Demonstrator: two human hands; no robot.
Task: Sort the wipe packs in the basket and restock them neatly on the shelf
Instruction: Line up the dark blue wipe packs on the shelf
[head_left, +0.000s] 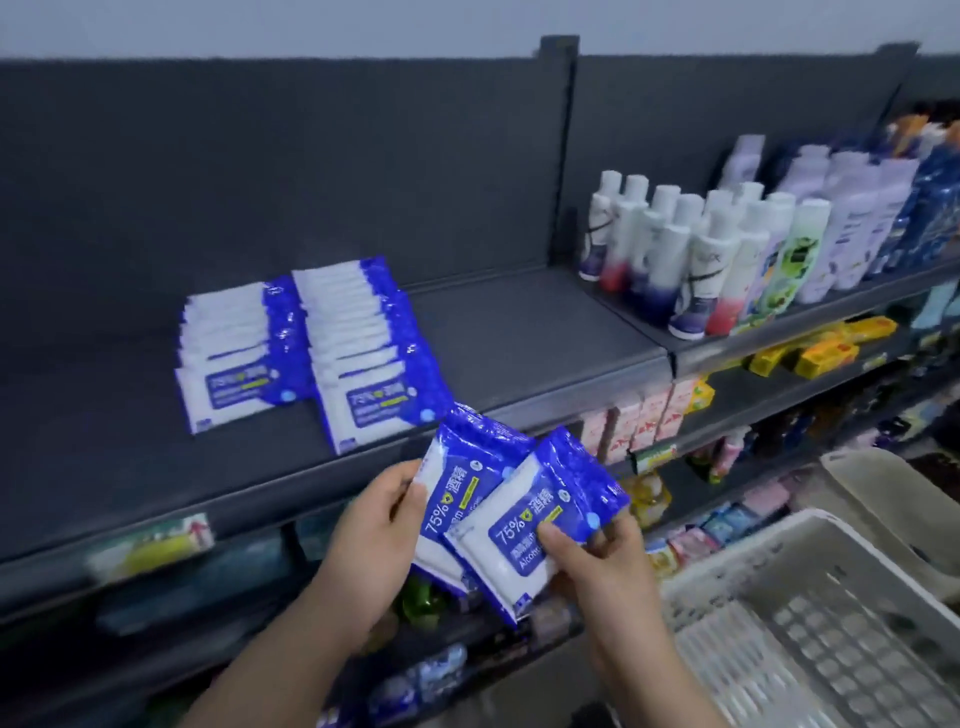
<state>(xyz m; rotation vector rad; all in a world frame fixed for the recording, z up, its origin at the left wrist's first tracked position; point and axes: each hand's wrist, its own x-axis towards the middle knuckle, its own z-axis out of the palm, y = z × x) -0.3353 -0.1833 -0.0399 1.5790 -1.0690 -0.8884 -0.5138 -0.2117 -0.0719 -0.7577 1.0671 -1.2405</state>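
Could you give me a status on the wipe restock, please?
Left hand grips a wipe pack, right hand a second pack. Two rows on shelf. Shelf bare right of rows.

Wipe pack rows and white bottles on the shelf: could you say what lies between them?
Only bare shelf between the rows and bottles, head view.

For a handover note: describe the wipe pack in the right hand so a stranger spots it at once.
Find the dark grey shelf with two rows of blue-and-white wipe packs; below its front edge, two hands hold two more. The right hand, nearest the white basket, pinches the wanted pack. It lies on top, overlapping its twin in the left hand.
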